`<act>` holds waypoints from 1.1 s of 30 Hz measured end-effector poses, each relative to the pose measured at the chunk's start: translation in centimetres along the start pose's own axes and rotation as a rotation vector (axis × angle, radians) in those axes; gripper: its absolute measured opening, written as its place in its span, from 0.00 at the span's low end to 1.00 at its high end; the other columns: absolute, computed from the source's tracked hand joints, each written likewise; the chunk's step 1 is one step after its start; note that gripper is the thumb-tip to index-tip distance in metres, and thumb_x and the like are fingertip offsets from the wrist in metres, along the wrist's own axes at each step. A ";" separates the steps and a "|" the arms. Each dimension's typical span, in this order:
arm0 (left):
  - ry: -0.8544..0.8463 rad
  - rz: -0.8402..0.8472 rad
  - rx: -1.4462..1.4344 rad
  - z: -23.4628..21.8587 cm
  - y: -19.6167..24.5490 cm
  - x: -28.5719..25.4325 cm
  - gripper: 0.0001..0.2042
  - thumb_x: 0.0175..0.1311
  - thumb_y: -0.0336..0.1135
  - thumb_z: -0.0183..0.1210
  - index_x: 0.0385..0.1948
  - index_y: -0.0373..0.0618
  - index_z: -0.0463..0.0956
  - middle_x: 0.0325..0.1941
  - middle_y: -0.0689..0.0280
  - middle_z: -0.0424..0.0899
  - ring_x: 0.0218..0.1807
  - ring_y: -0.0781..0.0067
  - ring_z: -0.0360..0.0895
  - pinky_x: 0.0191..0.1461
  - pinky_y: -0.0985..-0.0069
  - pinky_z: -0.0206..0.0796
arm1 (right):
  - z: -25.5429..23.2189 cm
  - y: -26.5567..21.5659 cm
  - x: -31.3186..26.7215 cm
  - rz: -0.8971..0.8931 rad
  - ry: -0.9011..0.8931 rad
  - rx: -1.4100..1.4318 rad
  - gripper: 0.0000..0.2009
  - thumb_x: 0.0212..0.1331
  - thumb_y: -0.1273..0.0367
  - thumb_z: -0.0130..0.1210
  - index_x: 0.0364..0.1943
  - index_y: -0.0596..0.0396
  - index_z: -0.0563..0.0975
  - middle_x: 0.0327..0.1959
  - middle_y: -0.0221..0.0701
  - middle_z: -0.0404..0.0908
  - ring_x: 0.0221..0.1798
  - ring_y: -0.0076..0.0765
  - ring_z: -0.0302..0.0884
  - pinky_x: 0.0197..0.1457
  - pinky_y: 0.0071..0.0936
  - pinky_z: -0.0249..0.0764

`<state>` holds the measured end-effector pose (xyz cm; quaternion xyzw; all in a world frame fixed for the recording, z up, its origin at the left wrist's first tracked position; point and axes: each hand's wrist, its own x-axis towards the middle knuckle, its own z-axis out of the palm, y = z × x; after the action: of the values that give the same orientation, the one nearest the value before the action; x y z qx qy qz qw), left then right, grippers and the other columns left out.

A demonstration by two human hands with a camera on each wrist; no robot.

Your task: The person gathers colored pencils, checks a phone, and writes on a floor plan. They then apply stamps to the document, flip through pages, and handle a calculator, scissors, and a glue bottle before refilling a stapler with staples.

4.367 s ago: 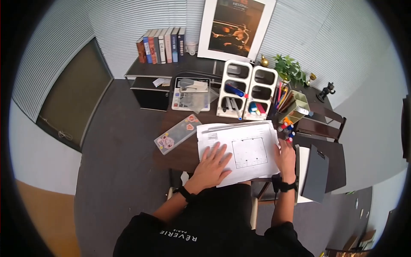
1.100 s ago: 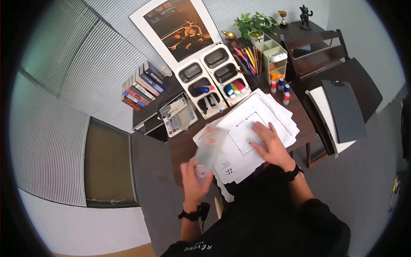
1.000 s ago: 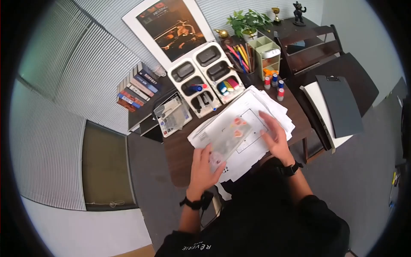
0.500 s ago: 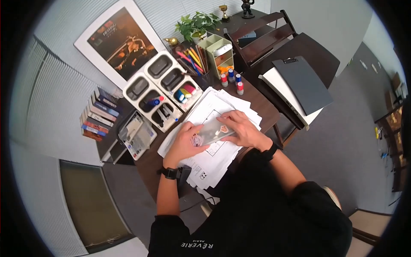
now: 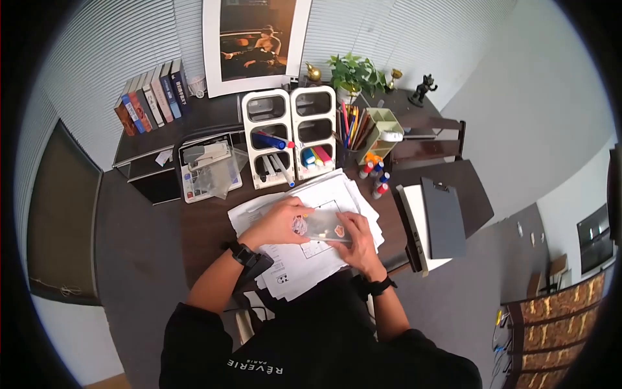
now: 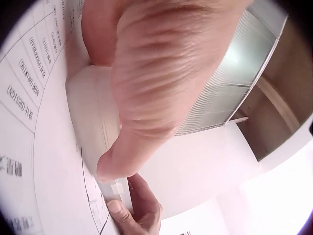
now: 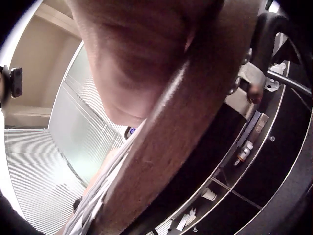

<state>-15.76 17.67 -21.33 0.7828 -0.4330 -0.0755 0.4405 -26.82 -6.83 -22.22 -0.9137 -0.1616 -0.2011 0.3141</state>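
A translucent plastic pencil case (image 5: 322,226) with pink stickers lies sideways between both hands, low over a stack of printed sheets (image 5: 301,275). My left hand (image 5: 275,225) grips its left end, thumb along the near side and fingers at the far side. At the other end my right hand (image 5: 358,241) holds it the same way. In the left wrist view the left thumb presses the pale side of the case (image 6: 90,105), near a small clip, and the right hand (image 6: 139,213) pinches it farther on. The right wrist view shows the right hand (image 7: 132,63), but the case is hidden there.
White organizer bins (image 5: 267,139) with markers and erasers stand behind the papers. A pen holder (image 5: 350,155), small red and blue bottles (image 5: 381,190) and a green caddy (image 5: 382,126) are to the right. Left lies a calculator (image 5: 194,185) under clear pouches. A grey clipboard (image 5: 444,220) rests beyond the desk edge.
The pencil case has gone from the desk's left side to over the papers. The left hand brought it across, then the right hand took its other end. The head view has swung round.
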 end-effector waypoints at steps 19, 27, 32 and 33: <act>0.236 -0.029 -0.169 0.3 0.6 0.4 0.29 0.48 0.33 0.76 0.55 0.38 0.78 0.58 0.54 0.81 0.56 0.58 0.81 0.61 0.68 0.72 | 0.1 2.0 -0.9 0.310 0.172 0.556 0.26 0.58 0.72 0.66 0.62 0.61 0.73 0.59 0.41 0.79 0.63 0.36 0.74 0.67 0.34 0.68; 0.313 0.056 -0.123 0.0 1.3 0.3 0.31 0.52 0.25 0.71 0.62 0.43 0.72 0.58 0.55 0.78 0.60 0.52 0.76 0.64 0.64 0.69 | 0.4 2.2 -1.8 0.545 0.338 0.508 0.14 0.68 0.68 0.59 0.53 0.63 0.80 0.48 0.41 0.85 0.48 0.29 0.79 0.51 0.26 0.73; 0.536 0.122 -0.120 -0.1 0.9 0.3 0.24 0.54 0.23 0.69 0.55 0.42 0.74 0.50 0.58 0.79 0.51 0.60 0.78 0.52 0.70 0.72 | 1.2 3.9 -1.8 0.507 0.462 0.358 0.12 0.70 0.67 0.57 0.50 0.62 0.82 0.35 0.32 0.83 0.37 0.21 0.74 0.35 0.22 0.72; 0.595 0.119 -0.119 -0.1 0.8 0.1 0.20 0.55 0.23 0.68 0.50 0.41 0.76 0.46 0.59 0.80 0.47 0.62 0.79 0.47 0.71 0.72 | 1.3 3.8 -1.4 0.408 0.525 0.269 0.13 0.71 0.67 0.56 0.50 0.62 0.81 0.31 0.29 0.79 0.34 0.20 0.73 0.34 0.21 0.71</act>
<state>-16.11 17.44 -20.69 0.7167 -0.3252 0.1577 0.5965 -26.12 -9.09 -25.71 -0.7948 0.0852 -0.3390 0.4960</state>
